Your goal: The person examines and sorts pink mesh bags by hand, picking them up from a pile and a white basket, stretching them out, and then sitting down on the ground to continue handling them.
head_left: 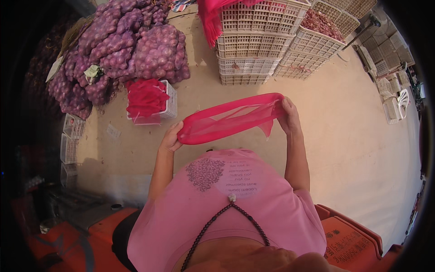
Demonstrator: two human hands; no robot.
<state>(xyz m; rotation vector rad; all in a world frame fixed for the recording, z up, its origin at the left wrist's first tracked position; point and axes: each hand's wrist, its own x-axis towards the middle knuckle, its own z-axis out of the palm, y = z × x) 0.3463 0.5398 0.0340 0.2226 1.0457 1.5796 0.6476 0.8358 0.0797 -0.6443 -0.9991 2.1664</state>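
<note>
A red mesh bag [226, 129] is stretched sideways in front of me, its wide mouth spread between my two hands. My left hand [172, 137] grips the rim at the bag's left end, and my right hand [290, 117] grips it at the right end, a little higher. Thin netting hangs inside the rim, and a loose corner dangles near my right hand. Beyond my left hand stands a white plastic basket [171, 100] heaped with more red mesh bags [147, 97].
Large net sacks of purple onions [158, 52] are piled at the far left. Stacked plastic crates [253, 45] stand ahead, one holding small reddish bulbs [321, 25]. More crates [69, 147] line the left side. Orange machinery [351, 242] flanks me on the right.
</note>
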